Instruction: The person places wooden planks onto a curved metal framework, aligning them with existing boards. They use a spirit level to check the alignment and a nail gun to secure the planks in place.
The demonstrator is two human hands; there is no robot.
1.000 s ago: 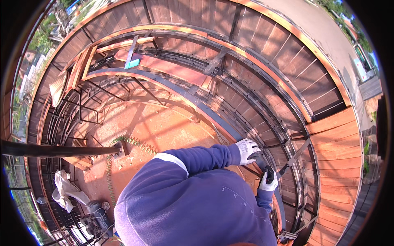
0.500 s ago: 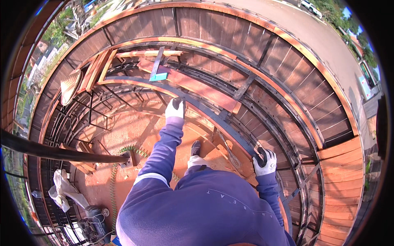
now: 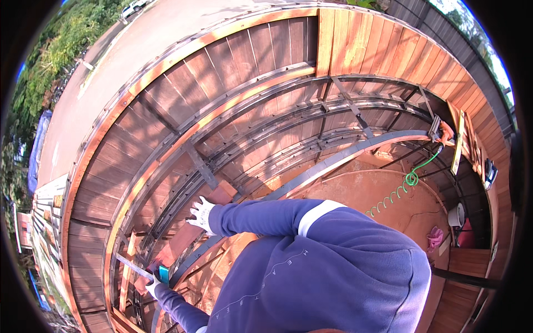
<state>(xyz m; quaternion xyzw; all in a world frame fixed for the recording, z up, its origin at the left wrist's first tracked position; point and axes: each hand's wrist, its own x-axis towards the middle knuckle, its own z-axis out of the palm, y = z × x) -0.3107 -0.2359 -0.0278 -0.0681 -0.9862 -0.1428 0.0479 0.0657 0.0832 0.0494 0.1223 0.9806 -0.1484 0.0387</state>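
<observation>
Both my hands wear white work gloves. My left hand (image 3: 153, 286), at the lower left, is closed on the try square (image 3: 135, 266) near where blade and handle meet. The square has a grey steel blade and a cyan handle (image 3: 164, 273). My right hand (image 3: 202, 215) hovers over or rests on the reddish board (image 3: 185, 237), its fingers spread; contact is hard to judge. This board lies along the curved frame, partly hidden by that hand. Beside it runs a dark curved rail (image 3: 327, 165), hidden in part by my right arm.
A curved wall of wooden slats (image 3: 183, 77) and black metal ribs (image 3: 200, 164) surrounds me. At the right are a green coiled air hose (image 3: 411, 178), an orange tool (image 3: 446, 133), a white bucket (image 3: 456, 215) and a pink cloth (image 3: 435, 237). Outside runs a paved road (image 3: 150, 33).
My view and body have turned to the right. Both hands have left the dark rail: the left has taken hold of the try square, the right has moved over the reddish board with fingers spread.
</observation>
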